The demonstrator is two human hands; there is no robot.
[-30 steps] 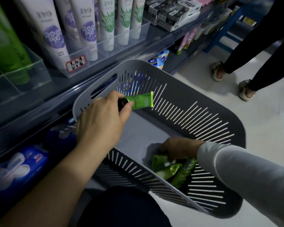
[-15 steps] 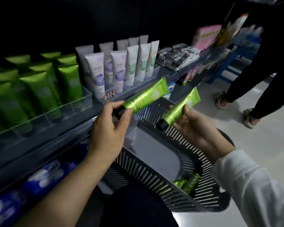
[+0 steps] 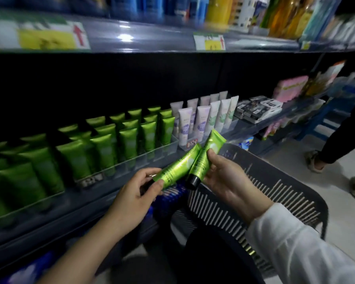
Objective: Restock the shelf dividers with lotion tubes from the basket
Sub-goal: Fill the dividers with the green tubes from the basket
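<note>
Left grip (image 3: 139, 193) pinches the left tube (image 3: 178, 166), right grip (image 3: 223, 177) pinches the right tube (image 3: 205, 158), and their crossing ends might knock one loose.

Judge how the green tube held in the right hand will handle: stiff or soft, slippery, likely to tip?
The tube looks light: the right hand holds it between thumb and fingers. Its glossy skin shines, so it may slip in a loose pinch. Stood on its small black cap it would probably tip unless leaned on the shelved tubes.
</note>
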